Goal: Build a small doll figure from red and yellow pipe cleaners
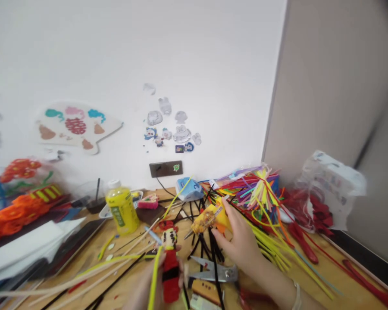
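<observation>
Head view, pipe-cleaner doll (171,269), red body, pale head

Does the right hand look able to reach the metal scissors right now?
Probably yes: the scissors lie just below the right hand, only black pipe cleaners crossing them, though it seems to hold the yellow glue gun.

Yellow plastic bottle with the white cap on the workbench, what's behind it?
Behind the yellow plastic bottle, a clear cup holding a dark stick stands to the left, and a white dish sits to the right. The bottle's body hides whatever lies directly behind it.
</observation>
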The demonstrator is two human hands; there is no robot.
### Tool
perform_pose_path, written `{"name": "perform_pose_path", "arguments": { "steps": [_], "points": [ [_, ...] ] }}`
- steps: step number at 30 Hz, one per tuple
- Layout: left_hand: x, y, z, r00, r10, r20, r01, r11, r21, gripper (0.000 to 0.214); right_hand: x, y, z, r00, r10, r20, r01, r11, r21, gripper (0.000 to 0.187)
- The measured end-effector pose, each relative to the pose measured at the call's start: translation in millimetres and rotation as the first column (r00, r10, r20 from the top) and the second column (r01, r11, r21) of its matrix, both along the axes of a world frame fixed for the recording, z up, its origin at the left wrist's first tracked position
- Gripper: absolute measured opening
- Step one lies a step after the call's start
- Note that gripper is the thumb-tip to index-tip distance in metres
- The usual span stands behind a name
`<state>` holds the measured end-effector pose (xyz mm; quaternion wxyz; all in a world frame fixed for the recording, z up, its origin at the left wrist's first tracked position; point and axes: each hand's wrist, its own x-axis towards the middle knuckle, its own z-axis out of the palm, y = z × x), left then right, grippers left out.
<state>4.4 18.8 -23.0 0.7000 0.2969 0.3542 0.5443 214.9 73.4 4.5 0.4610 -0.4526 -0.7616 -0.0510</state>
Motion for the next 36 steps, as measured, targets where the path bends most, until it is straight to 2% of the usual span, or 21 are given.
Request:
{"name": "perform_pose_path", "arguments": {
  "steps": [2, 5, 8, 13, 17, 23, 28, 36],
  "points": [
    [5.6, -7.6, 8.0, 0.999, -0.053, 0.007, 0.053, 0.999, 0.011, 0.037, -5.3, -7.4, -2.2, 0.998, 0.023, 0.050, -0.024, 1.000, 0.014, 0.064],
    [14.1, -18.2, 23.2, 0.994, -0.105, 0.043, 0.104, 0.994, 0.009, 0.056, -8.0, -13.9, -4.3, 0.996, 0.013, 0.086, -0.017, 0.999, 0.048, 0.064],
    [19.9, -26.5, 29.6, 0.997, -0.071, -0.012, 0.071, 0.997, -0.016, 0.055, -7.4, -15.8, -5.2, 0.992, 0.005, 0.128, -0.015, 0.997, 0.078, 0.064],
    [21.6, -27.5, 24.3, 0.986, -0.110, -0.127, 0.109, 0.994, -0.015, 0.042, -5.4, -15.3, -6.5, 0.985, -0.005, 0.174, -0.016, 0.993, 0.120, 0.063],
    [19.1, -23.3, 17.4, 0.988, -0.074, -0.138, 0.074, 0.997, 0.001, 0.029, -3.5, -15.2, -7.0, 0.984, -0.010, 0.179, -0.018, 0.988, 0.157, 0.064],
    [16.0, -23.7, 15.1, 0.962, -0.010, -0.272, 0.023, 0.999, 0.044, 0.020, -2.5, -16.0, -6.8, 0.980, -0.008, 0.199, -0.026, 0.985, 0.168, 0.064],
    [17.1, -25.1, 19.2, 0.962, -0.009, -0.272, 0.024, 0.998, 0.052, 0.017, -2.1, -14.7, -10.1, 0.978, -0.003, 0.210, -0.034, 0.985, 0.170, 0.064],
    [17.2, -22.0, 14.8, 0.951, 0.002, -0.308, 0.021, 0.997, 0.071, 0.020, -0.3, -12.7, -12.3, 0.974, 0.005, 0.225, -0.043, 0.985, 0.168, 0.065]
  ]
}}
